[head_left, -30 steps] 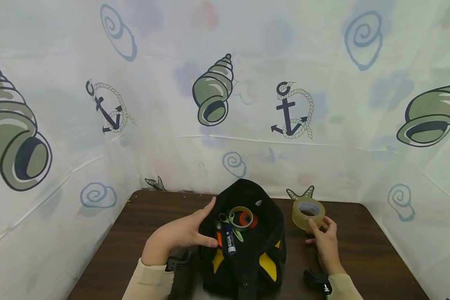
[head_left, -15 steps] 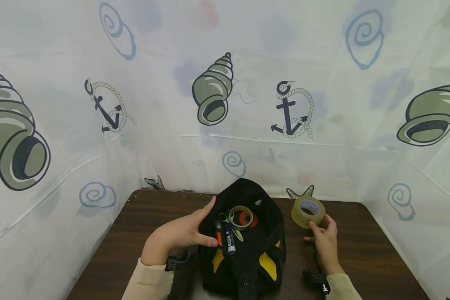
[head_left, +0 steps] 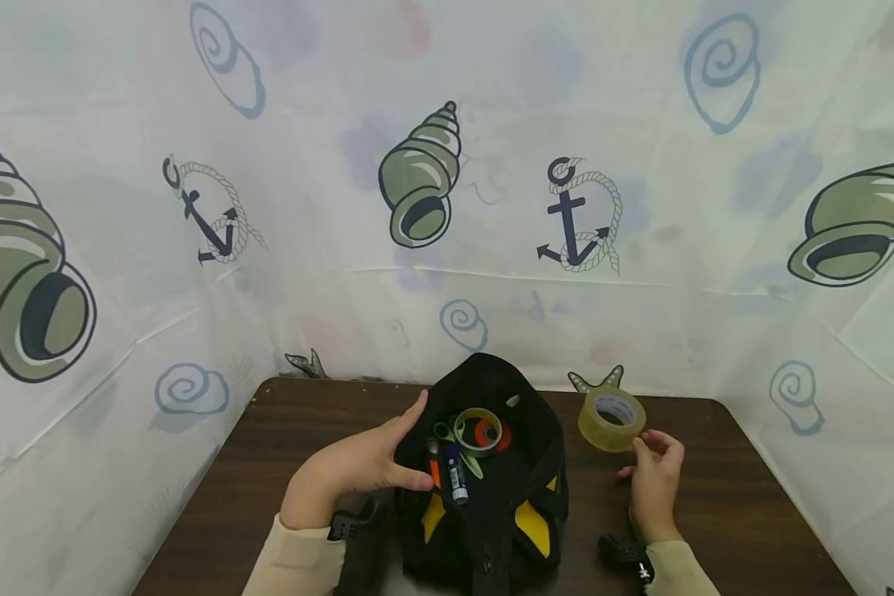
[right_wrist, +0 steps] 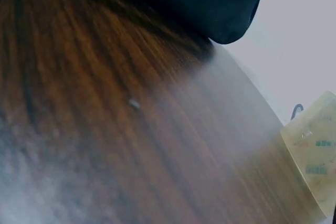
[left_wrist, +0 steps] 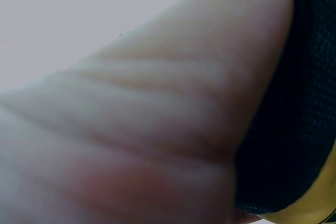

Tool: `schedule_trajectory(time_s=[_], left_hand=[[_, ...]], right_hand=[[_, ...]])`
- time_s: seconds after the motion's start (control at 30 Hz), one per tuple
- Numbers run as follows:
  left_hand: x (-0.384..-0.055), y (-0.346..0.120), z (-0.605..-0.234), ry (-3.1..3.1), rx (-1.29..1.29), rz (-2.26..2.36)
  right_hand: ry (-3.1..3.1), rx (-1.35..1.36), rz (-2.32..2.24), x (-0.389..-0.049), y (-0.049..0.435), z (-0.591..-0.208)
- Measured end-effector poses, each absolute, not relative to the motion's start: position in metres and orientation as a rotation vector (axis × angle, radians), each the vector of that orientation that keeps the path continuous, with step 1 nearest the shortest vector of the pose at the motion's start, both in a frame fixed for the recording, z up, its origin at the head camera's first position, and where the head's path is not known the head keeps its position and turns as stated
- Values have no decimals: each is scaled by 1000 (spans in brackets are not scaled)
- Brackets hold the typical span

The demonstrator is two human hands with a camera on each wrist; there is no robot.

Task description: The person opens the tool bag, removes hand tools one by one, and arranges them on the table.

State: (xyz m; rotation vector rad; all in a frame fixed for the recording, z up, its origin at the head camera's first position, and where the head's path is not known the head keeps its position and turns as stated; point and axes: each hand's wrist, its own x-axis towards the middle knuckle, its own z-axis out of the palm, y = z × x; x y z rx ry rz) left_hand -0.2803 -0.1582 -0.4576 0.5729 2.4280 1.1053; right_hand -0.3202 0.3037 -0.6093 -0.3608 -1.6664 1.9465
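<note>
"So, from back here, what do I have at the far left?"

"My left hand (head_left: 358, 463), against the left side of the black bag (head_left: 477, 530), thumb and forefinger spread apart. The other fingers are out of sight, so I can't tell whether they curl round the fabric. I'd press lightly there, just enough that the side stands up and the mouth gapes."

"And in the bag?"

"An orange marker (head_left: 435, 472), a blue-capped tube (head_left: 458, 480), what look like pale green scissors (head_left: 475, 468), then a narrow tape ring (head_left: 479, 451) with something orange-red (head_left: 505, 439) partly behind it. I'd mind the thumb; it's right by the marker and could knock it."

"Farther right?"

"The yellowish tape roll (head_left: 603, 436), right of the bag and not touching it, towards the back of the brown table (head_left: 730, 480). At its lower right edge is my right hand (head_left: 656, 480), thumb and forefinger tips close together. I can't tell whether they pinch the roll."

"How would I make that hold sound?"

"Thumb and fingers across the band, deeper than the tips; smooth tape may slip. The right wrist view shows no fingers, so I'd judge contact from the head view."
</note>
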Motion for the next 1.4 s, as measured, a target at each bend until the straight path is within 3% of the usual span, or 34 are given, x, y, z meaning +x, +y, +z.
schedule_trajectory(time_s=[0.2,0.47,0.73,0.97,1.4], left_hand=[[-280,-160,-457,2440,584,1085],[-281,-161,-458,2428,580,1087],[-279,-160,-457,2425,569,1082],[-281,-158,-457,2447,563,1078],[-279,-157,-455,2445,573,1072]], right_hand=[[-1506,-199,1892,-316,297,-591],[-1414,227,1869,-286,263,-516],[-1781,193,1914,-241,218,-447],[-2360,444,1808,-225,196,-432],[-2695,698,1897,-245,175,-417]])
